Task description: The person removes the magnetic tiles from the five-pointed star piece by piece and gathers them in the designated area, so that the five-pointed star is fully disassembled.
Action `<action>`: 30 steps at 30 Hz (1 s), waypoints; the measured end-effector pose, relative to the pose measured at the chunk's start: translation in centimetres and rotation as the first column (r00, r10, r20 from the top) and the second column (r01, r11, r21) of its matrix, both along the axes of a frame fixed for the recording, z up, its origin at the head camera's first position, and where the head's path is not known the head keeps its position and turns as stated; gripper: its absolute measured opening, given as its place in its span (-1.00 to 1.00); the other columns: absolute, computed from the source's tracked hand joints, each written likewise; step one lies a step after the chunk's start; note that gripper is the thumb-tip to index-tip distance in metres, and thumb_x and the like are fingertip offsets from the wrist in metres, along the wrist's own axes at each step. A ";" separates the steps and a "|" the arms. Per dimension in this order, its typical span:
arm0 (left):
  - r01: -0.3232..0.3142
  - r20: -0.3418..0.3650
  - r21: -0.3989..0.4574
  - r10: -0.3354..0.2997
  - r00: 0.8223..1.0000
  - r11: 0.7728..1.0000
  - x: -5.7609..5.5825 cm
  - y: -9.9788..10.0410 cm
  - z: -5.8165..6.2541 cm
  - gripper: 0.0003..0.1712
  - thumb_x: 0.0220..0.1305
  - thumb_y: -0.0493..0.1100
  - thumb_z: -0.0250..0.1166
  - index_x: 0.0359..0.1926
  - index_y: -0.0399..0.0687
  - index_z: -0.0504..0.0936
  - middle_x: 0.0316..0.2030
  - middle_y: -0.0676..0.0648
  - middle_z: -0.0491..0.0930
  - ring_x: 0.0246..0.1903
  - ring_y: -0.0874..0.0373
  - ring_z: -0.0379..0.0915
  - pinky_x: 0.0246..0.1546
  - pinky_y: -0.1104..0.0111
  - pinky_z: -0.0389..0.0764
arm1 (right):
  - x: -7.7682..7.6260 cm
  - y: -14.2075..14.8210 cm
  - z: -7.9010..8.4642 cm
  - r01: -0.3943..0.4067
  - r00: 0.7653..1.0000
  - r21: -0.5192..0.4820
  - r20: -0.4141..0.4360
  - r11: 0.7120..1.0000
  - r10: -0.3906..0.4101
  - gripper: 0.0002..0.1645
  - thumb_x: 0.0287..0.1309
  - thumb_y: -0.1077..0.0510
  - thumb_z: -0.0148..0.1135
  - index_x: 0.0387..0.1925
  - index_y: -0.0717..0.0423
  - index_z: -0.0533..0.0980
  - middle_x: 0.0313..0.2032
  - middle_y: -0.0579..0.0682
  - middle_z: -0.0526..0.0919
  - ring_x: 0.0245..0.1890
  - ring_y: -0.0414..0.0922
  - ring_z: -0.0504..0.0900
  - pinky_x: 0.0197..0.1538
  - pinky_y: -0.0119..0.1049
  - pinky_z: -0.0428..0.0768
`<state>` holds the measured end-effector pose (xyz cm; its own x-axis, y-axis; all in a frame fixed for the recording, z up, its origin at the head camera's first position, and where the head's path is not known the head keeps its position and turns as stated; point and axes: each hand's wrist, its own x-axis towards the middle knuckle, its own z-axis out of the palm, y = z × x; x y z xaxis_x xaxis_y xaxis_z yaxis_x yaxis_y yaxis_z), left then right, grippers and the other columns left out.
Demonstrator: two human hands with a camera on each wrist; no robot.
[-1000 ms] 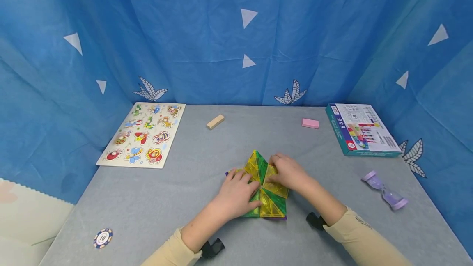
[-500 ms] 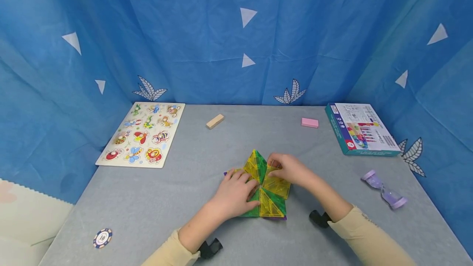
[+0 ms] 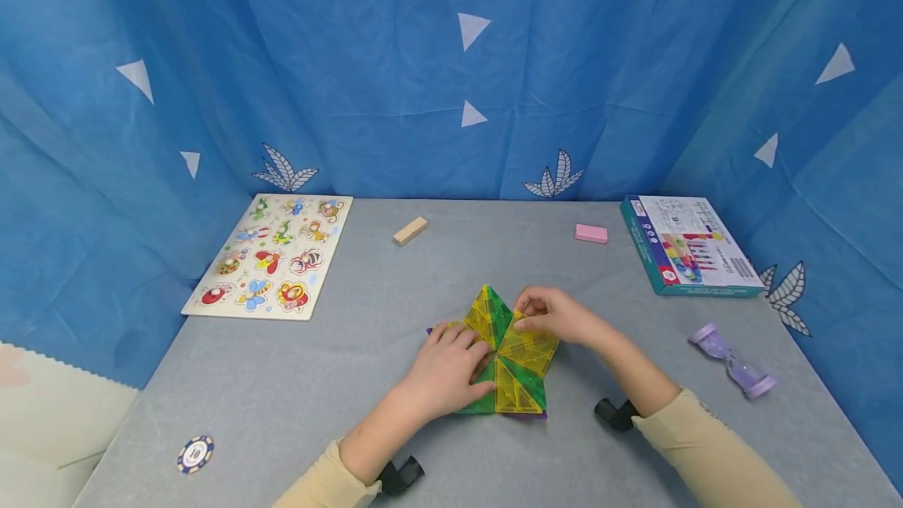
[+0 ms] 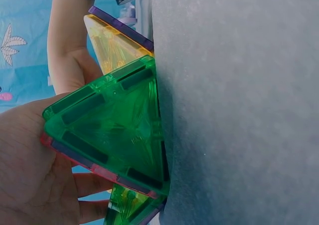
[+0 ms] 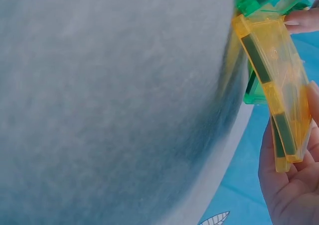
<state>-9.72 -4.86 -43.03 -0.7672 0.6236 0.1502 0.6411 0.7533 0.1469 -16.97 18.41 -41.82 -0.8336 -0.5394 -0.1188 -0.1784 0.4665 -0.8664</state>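
Blue cloth backs a gray table where a right hand pinches yellow tiles; the left hand rests, fingers spread and unclenched, across the tile star.

Gray tabletop, small toys around a tile build.

At the far left corner lies a pale puzzle board with printed insects, reaching the side edge; in the far right corner, a teal-sided box lies flat. Between them, near the back edge, are a slanted plain wooden block and a pink block. A purple hourglass lies on its side nearer than the box, and a blue-and-white chip marked 10 lies flat at the near left. The star-like build of yellow and green tiles, with purple at its rim, stands right of center; whether its right-hand yellow tiles touch the surface is hard to tell.
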 end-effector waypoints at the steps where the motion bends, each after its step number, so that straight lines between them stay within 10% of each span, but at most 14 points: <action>1: -0.001 0.004 0.001 0.001 1.000 1.000 0.0 0.0 0.0 -0.61 0.09 0.28 0.27 -0.21 0.17 0.54 -0.17 0.10 0.49 0.09 0.05 0.33 0.20 0.01 0.20 | 0.0 0.0 0.0 0.002 1.000 -0.003 0.001 1.000 -0.002 -0.85 0.13 0.28 0.26 -0.26 0.25 0.47 -0.45 0.08 0.58 -0.46 -0.04 0.49 -0.40 -0.29 0.51; 17: 0.000 -0.010 0.009 0.000 1.000 1.000 -0.3 0.1 0.0 -0.61 0.06 0.27 0.30 -0.49 0.20 0.36 -0.21 0.09 0.48 0.05 0.05 0.36 0.17 0.00 0.25 | -0.4 0.6 -0.3 0.097 0.995 -0.041 0.011 0.994 -0.097 -0.84 0.15 0.16 0.27 -0.26 0.14 0.51 -0.41 0.02 0.59 -0.41 -0.07 0.51 -0.35 -0.29 0.51; 30: -0.009 0.078 0.028 0.007 0.997 1.000 -0.5 -0.1 0.3 -0.62 0.11 0.26 0.27 -0.21 0.14 0.57 -0.13 0.08 0.52 0.08 0.07 0.36 0.20 0.03 0.22 | -0.2 0.6 1.3 0.332 0.942 -0.165 0.109 0.929 -0.317 -0.65 0.13 0.06 0.29 -0.15 0.21 0.45 -0.38 0.05 0.58 -0.41 -0.09 0.49 -0.33 -0.31 0.51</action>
